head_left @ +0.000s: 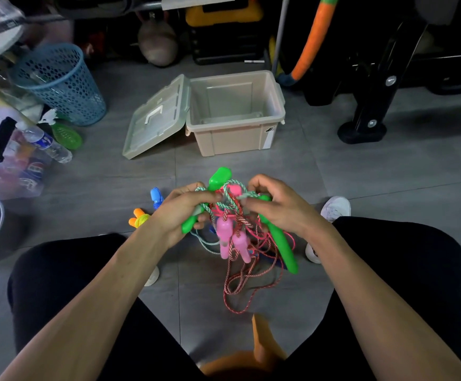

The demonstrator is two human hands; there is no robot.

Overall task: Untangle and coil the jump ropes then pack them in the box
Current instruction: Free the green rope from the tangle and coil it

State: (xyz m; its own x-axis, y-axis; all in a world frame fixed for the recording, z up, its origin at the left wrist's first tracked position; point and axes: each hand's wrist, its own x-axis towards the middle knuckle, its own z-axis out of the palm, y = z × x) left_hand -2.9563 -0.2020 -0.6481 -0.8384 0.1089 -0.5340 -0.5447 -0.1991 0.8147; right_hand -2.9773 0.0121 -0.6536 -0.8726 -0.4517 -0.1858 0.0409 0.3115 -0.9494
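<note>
Black-trousered knees sit closest, spread wide over the grey tiled floor. Above them the left hand is curled round a bright green plastic handle, and the right hand pinches a green-white cord in the tangled bundle of jump ropes, held up between both. The open beige plastic box sits on the floor beyond, lid flipped left.

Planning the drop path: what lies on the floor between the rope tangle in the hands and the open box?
Nothing: in the head view, only bare grey floor separates the tangle from the box.
</note>
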